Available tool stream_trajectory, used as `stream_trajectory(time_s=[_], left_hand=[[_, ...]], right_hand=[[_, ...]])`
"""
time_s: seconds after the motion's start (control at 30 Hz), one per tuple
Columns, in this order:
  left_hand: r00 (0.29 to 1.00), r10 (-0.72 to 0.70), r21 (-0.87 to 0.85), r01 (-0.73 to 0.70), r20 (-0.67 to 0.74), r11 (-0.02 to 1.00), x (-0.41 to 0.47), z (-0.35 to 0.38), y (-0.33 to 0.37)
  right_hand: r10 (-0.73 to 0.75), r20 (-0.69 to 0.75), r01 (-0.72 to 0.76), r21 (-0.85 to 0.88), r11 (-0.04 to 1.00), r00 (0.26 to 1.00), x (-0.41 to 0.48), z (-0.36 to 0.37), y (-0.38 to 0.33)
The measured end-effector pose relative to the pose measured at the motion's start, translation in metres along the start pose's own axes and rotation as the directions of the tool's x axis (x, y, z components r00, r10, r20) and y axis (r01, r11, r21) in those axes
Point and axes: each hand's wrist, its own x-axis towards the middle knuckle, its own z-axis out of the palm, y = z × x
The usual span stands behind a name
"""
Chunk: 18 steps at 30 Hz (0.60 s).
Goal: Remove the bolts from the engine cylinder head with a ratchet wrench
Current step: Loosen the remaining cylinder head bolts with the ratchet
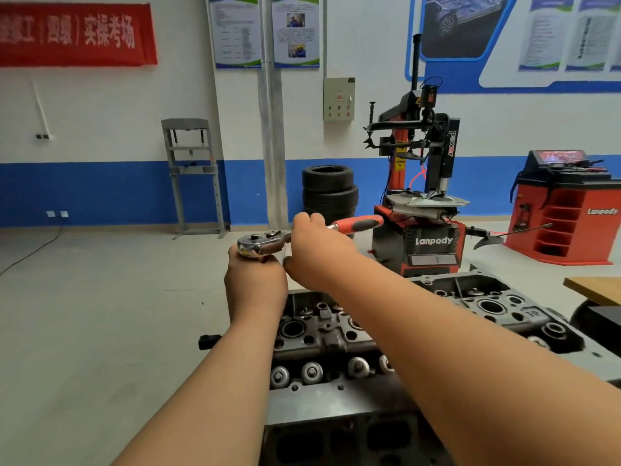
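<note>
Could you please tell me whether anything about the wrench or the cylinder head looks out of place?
Nothing looks damaged or spilled. The ratchet wrench is held up above the cylinder head, on no bolt; the left hand holds it under its drive end, the right hand grips the shaft, and the red handle is free.

Auto workshop (tyre changer (420,183), tyres (329,190))

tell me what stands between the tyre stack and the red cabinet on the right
A black-and-red tyre machine stands between them, shown in the head view.
</note>
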Motion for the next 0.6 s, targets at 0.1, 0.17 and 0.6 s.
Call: stream_trajectory(time_s=[0.1,0.17,0.6], left_hand=[[0.999,0.052,0.081,-0.053,0.010,0.995,-0.004,-0.002,0.004],[0.996,0.081,0.130,-0.086,0.045,0.988,-0.002,-0.001,0.002],[1.000,-0.019,-0.015,0.019,0.003,1.000,0.006,-0.003,-0.003]], right_hand=[[0.006,-0.029,-0.013,-0.232,0.973,1.000,-0.050,-0.010,0.002],[-0.062,-0.010,0.056,-0.309,0.949,0.998,-0.078,-0.009,-0.005],[-0.121,0.106,0.092,0.244,0.965,0.987,0.032,0.011,-0.003]])
